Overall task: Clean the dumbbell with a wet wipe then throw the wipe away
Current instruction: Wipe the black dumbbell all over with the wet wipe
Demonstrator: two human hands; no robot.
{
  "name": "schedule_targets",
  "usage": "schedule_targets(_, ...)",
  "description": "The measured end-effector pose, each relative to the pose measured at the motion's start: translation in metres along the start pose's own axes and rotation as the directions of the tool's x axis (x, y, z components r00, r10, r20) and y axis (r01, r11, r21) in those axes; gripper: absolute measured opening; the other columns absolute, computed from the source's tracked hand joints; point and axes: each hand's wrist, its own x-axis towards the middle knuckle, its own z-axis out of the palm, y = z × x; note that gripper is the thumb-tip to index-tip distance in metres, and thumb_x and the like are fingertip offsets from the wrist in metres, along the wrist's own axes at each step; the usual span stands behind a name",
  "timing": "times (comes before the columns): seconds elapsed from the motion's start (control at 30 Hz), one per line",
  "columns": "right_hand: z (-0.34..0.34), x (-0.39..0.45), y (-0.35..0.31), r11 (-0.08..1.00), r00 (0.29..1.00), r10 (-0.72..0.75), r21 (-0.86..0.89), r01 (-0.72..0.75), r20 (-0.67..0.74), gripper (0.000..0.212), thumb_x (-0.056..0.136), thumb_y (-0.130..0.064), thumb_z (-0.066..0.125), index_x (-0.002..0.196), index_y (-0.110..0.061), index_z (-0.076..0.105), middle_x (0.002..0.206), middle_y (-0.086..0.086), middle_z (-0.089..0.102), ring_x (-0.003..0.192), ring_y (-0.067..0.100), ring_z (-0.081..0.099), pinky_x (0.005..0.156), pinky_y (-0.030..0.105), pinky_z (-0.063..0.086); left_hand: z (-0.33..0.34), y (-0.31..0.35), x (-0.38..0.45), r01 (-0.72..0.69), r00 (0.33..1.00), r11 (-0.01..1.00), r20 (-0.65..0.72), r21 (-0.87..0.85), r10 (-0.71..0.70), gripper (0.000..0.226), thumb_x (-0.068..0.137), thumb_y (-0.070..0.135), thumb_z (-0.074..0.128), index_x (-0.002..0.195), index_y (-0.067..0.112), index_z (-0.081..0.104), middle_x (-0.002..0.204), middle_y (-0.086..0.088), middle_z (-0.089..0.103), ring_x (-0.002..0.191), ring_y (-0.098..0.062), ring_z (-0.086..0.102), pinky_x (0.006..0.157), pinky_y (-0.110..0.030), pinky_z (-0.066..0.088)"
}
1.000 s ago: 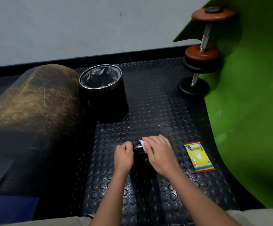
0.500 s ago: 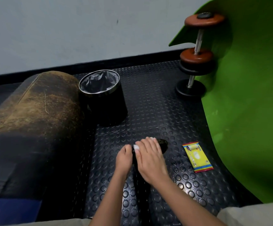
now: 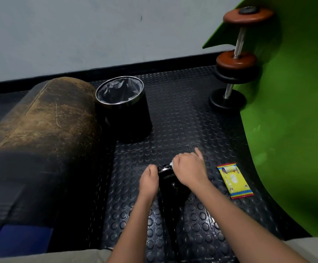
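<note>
We saw both forearms bare to the frame's edge, with no sleeve showing, and our left hand point(image 3: 149, 179) and right hand point(image 3: 189, 170) were ungloved. Pale beige cloth point(image 3: 46, 258) covered our knees at the bottom.

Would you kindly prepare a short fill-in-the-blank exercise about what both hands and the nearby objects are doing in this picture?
1. The right hand presses a white ____ onto the black dumbbell.
2. The left hand steadies the dumbbell from its ____ side.
3. The waste bin is lined with a ____ bag.
4. The yellow wipes packet lies on the studded ____ mat.

Missing words: wipe; left; plastic; black
</note>
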Motion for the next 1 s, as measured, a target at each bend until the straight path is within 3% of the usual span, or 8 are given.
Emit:
schedule_targets(0.13,0.005,-0.009,-0.019,0.985,0.985,-0.167,-0.043,0.165,-0.043,0.067,0.094,-0.037,0.006,0.085,-0.016,0.069,0.087,-0.001,0.071,0.092,0.019,0.062,0.12,0.039,0.021,0.002,-0.003,0.004,-0.002,1.0,1.0,-0.017,0.009,0.002,0.032,0.1,0.023,0.033,0.068,0.018,0.037,0.069,0.004,0.041,0.067,-0.013,0.036,0.062,-0.034,0.033)
schedule_targets(0.33,0.017,-0.022,0.013,0.919,0.914,-0.358,0.105,0.381,-0.191,0.034,0.104,-0.035,0.03,0.104,-0.028,0.063,0.096,-0.016,0.06,0.095,0.005,0.052,0.119,0.035,0.022,0.003,-0.007,0.003,0.004,1.0,1.0,-0.004,0.002,-0.004,0.035,0.1,0.027,0.032,0.069,0.017,0.044,0.07,0.003,0.048,0.068,-0.013,0.042,0.065,-0.034,0.038)
schedule_targets(0.43,0.022,-0.021,0.03,0.94,0.946,-0.228,0.2,0.275,-0.229,0.035,0.105,-0.035,0.027,0.104,-0.029,0.061,0.097,-0.017,0.057,0.097,0.005,0.052,0.117,0.036,0.023,0.003,-0.007,0.003,0.003,1.0,1.0,0.004,-0.004,-0.003,0.034,0.1,0.031,0.03,0.07,0.019,0.041,0.071,0.002,0.046,0.068,-0.014,0.041,0.065,-0.034,0.037)
schedule_targets(0.53,0.022,-0.014,0.03,0.937,0.973,0.001,0.341,0.079,-0.229,0.039,0.104,-0.029,0.026,0.071,-0.026,0.047,0.071,-0.012,0.048,0.074,0.007,0.047,0.11,0.041,0.034,0.002,-0.009,0.003,0.006,1.0,1.0,0.013,0.001,-0.006,0.034,0.099,0.035,0.027,0.07,0.02,0.036,0.071,0.002,0.042,0.068,-0.014,0.039,0.064,-0.034,0.036)
schedule_targets(0.6,0.015,-0.008,0.023,0.908,0.975,0.151,0.413,-0.071,-0.165,0.042,0.103,-0.025,0.029,0.061,-0.025,0.036,0.065,-0.011,0.043,0.069,0.012,0.045,0.099,0.044,0.04,0.002,-0.009,0.003,0.007,1.0,1.0,0.013,0.005,-0.007,0.034,0.099,0.035,0.027,0.07,0.02,0.034,0.069,0.003,0.04,0.067,-0.014,0.038,0.064,-0.034,0.035)
schedule_targets(0.67,0.012,-0.005,0.013,0.929,0.972,0.204,0.336,-0.156,-0.113,0.043,0.101,-0.025,0.027,0.065,-0.019,0.05,0.072,-0.004,0.055,0.077,0.021,0.052,0.098,0.044,0.04,0.002,-0.008,0.002,-0.004,1.0,1.0,0.002,0.006,0.004,0.034,0.1,0.033,0.028,0.07,0.02,0.033,0.069,0.003,0.039,0.066,-0.014,0.036,0.063,-0.034,0.034)
schedule_targets(0.8,0.017,-0.019,-0.015,0.996,0.976,-0.013,0.083,0.031,-0.215,0.042,0.099,-0.03,0.028,0.083,-0.017,0.065,0.084,-0.001,0.065,0.087,0.021,0.059,0.113,0.041,0.031,0.003,-0.006,0.004,-0.021,0.999,1.0,-0.029,-0.013,0.021,0.033,0.101,0.025,0.032,0.069,0.019,0.035,0.068,0.003,0.039,0.068,-0.014,0.035,0.062,-0.034,0.032)
schedule_targets(1.0,0.027,-0.033,-0.007,0.927,0.914,-0.346,0.072,0.368,-0.21,0.034,0.104,-0.033,0.029,0.114,-0.024,0.06,0.108,-0.012,0.058,0.108,0.01,0.052,0.119,0.038,0.021,0.005,-0.014,0.009,0.026,1.0,0.999,-0.009,-0.048,-0.026,0.036,0.099,0.03,0.034,0.073,0.013,0.051,0.072,0.002,0.053,0.069,-0.014,0.045,0.067,-0.035,0.042)
